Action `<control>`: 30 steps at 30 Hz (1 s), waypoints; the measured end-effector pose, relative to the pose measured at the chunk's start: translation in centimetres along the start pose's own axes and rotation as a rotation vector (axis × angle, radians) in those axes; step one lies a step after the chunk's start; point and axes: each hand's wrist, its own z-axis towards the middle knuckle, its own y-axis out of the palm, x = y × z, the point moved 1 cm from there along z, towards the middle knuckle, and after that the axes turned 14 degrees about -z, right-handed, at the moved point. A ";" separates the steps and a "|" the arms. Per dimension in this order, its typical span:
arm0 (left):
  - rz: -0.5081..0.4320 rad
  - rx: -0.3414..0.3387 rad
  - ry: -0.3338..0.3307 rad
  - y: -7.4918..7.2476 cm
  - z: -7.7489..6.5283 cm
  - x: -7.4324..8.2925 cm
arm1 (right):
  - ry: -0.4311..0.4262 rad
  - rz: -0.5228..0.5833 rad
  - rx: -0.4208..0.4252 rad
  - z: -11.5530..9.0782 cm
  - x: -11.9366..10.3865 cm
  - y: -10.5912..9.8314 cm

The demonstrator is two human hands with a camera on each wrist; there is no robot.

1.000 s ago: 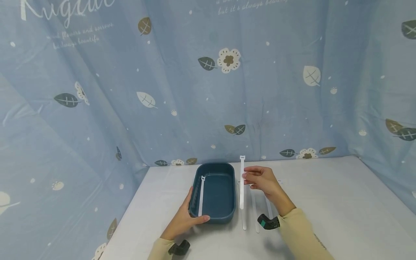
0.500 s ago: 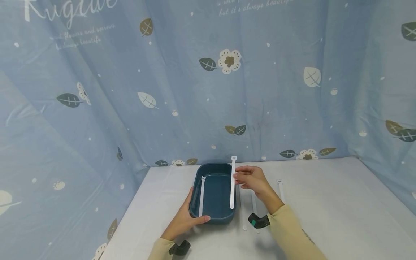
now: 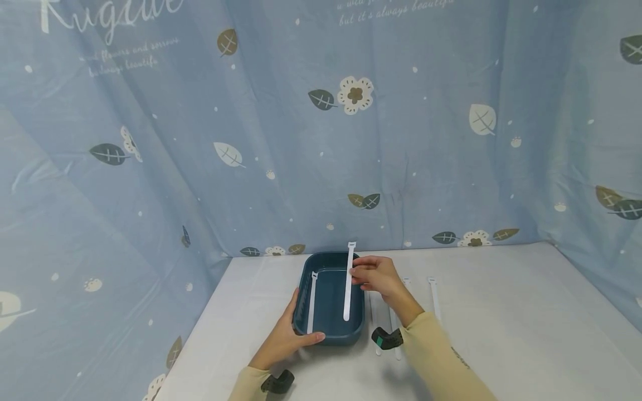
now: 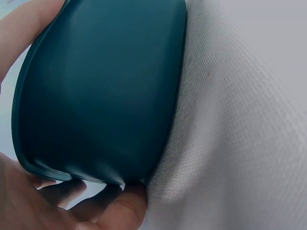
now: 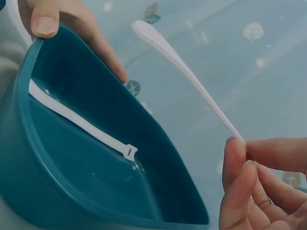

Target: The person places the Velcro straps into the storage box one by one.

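A teal plastic bin (image 3: 328, 298) rests on the white table, one white strap-like cable tie (image 3: 312, 303) lying inside along its left side. My left hand (image 3: 281, 337) grips the bin's near left corner, thumb over the rim; in the left wrist view its fingers curl against the bin's outer wall (image 4: 105, 91). Over the right part of the bin, my right hand (image 3: 381, 278) pinches a second cable tie (image 3: 348, 292) between thumb and fingertips, slotted head away from me. In the right wrist view this tie (image 5: 187, 72) stands clear of the bin.
Several more white cable ties, among them one at the right (image 3: 434, 298), lie on the tabletop (image 3: 501, 312) right of the bin, partly hidden by the right arm. A blue patterned curtain (image 3: 281, 111) hangs behind and at both sides.
My right hand has carried its cable tie leftward, from beside the bin to above its right part. The left hand and the bin have stayed put.
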 end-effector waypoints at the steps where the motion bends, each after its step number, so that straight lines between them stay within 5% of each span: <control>1: -0.005 -0.001 0.004 0.0 0.0 0.0 | 0.001 0.000 0.001 0.1 0.0 0.1; 30: -0.047 -0.021 0.035 -0.1 0.0 -0.3 | -0.006 -0.034 -0.006 1.4 0.6 3.9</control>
